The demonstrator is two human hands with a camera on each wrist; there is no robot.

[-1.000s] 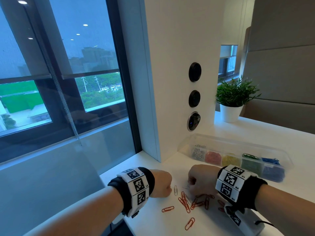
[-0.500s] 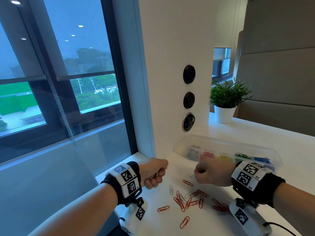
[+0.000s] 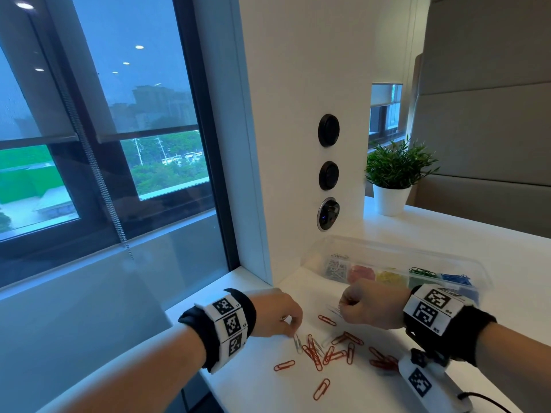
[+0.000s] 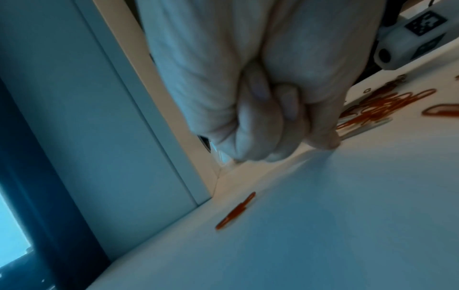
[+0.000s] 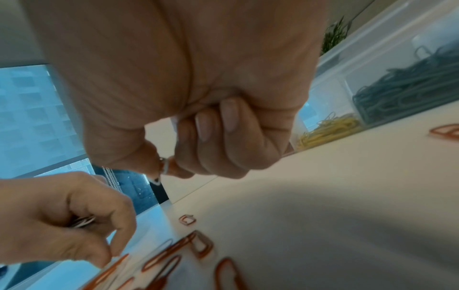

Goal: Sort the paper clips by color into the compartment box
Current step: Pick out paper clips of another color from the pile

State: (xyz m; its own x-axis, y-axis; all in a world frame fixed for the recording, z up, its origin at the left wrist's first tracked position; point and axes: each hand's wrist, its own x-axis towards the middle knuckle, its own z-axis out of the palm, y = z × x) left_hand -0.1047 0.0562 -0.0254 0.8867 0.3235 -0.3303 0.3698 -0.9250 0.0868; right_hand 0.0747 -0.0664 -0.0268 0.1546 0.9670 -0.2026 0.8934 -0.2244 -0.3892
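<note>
You're mid-pickup of the silver clips (image 3: 297, 342): left hand (image 3: 275, 312) and right hand (image 3: 369, 305) each pinch some, so carry them to the compartment box's (image 3: 483, 271) silver cell next.

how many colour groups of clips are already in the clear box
5, in a row left to right in the compartment box: silver clips, red clips, yellow clips, green clips, blue clips. A wristband covers its near right corner, so more may be hidden.
</note>
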